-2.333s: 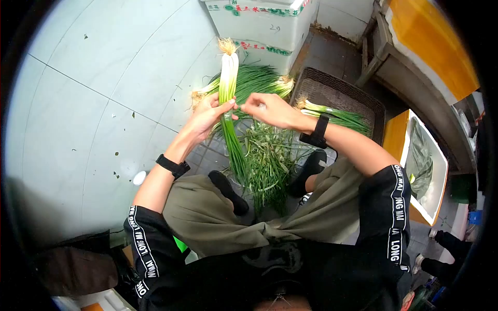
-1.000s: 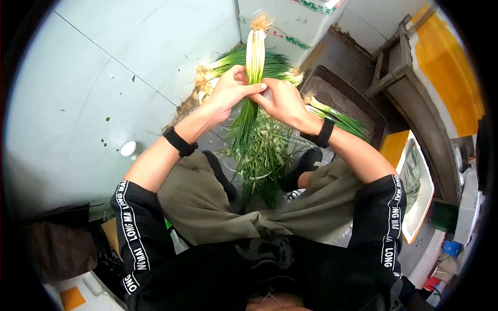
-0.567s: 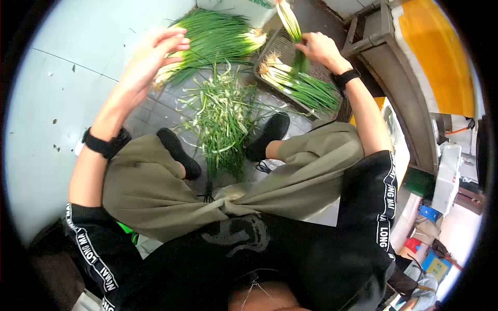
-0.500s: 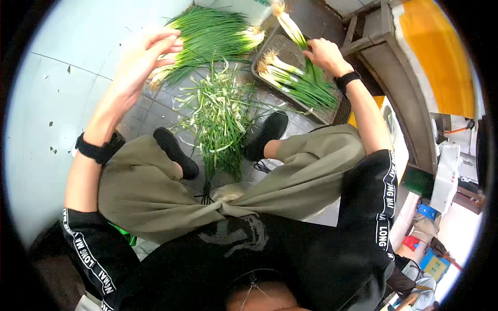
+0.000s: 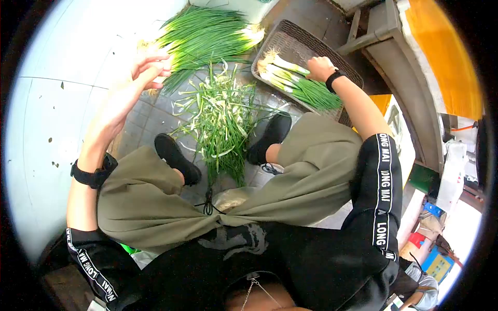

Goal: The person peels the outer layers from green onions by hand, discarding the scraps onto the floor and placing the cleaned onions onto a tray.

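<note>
Plainly, your left hand [image 5: 137,85] is raised with its fingers loosely bent and parted, nothing visible in its grasp; it appears beside the near-left edge of a broad pile of long green scallions with pale root ends [image 5: 205,44], though you cannot tell from this angle whether it touches them; your right hand [image 5: 320,68] reaches over a dark brown, rectangular tray with a woven texture [image 5: 302,44], its fingers curled down out of sight, so whether it grips anything cannot be told.

Just under and beside that hand, white-and-green scallion bundles with straw-coloured roots [image 5: 298,83] lie in the tray, roots towards the left, leaves running down to the right; between your two black shoes [image 5: 275,136] and up towards the pile, a tangled heap of loose green and whitish leaves [image 5: 223,116] lies on the grey tiled floor [image 5: 148,116]; a black wrist strap [image 5: 95,173] circles each of your wrists.
</note>
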Motion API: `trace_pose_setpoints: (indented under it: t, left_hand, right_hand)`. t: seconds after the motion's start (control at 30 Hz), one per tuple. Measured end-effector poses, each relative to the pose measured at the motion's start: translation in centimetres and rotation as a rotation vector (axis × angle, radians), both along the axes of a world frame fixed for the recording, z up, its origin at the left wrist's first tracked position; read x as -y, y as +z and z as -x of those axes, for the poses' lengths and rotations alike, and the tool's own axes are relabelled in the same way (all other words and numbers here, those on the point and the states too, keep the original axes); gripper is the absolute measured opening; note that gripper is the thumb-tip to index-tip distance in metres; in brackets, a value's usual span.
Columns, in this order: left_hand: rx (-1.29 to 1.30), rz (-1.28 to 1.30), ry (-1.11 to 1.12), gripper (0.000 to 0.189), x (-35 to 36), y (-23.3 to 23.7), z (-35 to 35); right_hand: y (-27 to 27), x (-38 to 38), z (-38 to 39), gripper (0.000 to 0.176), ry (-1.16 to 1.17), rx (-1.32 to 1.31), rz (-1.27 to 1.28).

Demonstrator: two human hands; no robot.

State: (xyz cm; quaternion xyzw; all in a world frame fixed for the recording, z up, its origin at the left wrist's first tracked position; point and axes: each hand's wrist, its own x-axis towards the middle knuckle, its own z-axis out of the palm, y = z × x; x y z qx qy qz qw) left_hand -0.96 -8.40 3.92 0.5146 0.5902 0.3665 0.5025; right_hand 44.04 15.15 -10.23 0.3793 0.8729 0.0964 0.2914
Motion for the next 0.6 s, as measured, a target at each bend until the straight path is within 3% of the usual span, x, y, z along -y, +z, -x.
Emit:
trace_pose_setpoints:
  t: [0.2, 0.37, 0.5, 0.6]
  left_hand:
    - [0.008, 0.011, 0.015, 0.04, 0.0, 0.9, -0.1]
    - [-0.033, -0.027, 0.13, 0.042, 0.2, 0.7, 0.7]
    - [0.029, -0.148, 0.349, 0.045, 0.7, -0.4, 3.0]
    - [0.056, -0.176, 0.476, 0.046, 1.2, 0.0, 4.1]
  right_hand:
    - [1.0, 0.2, 2.6, 0.024, -0.046, -0.118, -0.023]
    - [-0.7, 1.5, 4.8, 0.027, -0.065, -0.111, 0.156]
    - [-4.6, 5.4, 8.3, 0.028, 0.106, 0.07, 0.329]
    - [-4.7, 8.5, 12.1, 0.029, 0.268, 0.002, 0.432]
